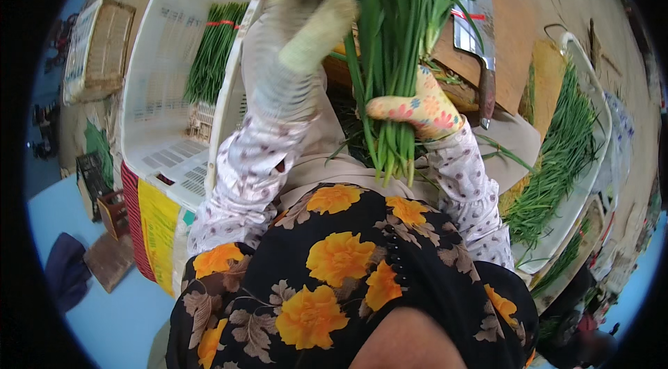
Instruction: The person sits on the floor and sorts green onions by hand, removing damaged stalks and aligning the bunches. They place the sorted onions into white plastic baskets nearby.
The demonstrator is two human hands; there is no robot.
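Observation:
My right hand (417,108), in a flower-patterned glove, is closed around the lower stems of a bunch of long green leaves, likely garlic chives (386,45). The pale stem ends stick out below it, towards my lap. To the left of the bunch is my left hand (318,24) in a pale knitted glove, blurred by motion; whether its fingers hold a leaf is not clear. Behind the bunch, more chives (436,19) lie on a wooden board (514,30). A cleaver (475,30) with a wooden handle and red tape on its blade rests on that board.
At my left stands a white plastic crate (156,82) with a bunch of chives (211,56) bound in red tape. A white tub (600,124) at my right holds a heap of loose chives (558,160). Another crate (99,51) stands at the far left.

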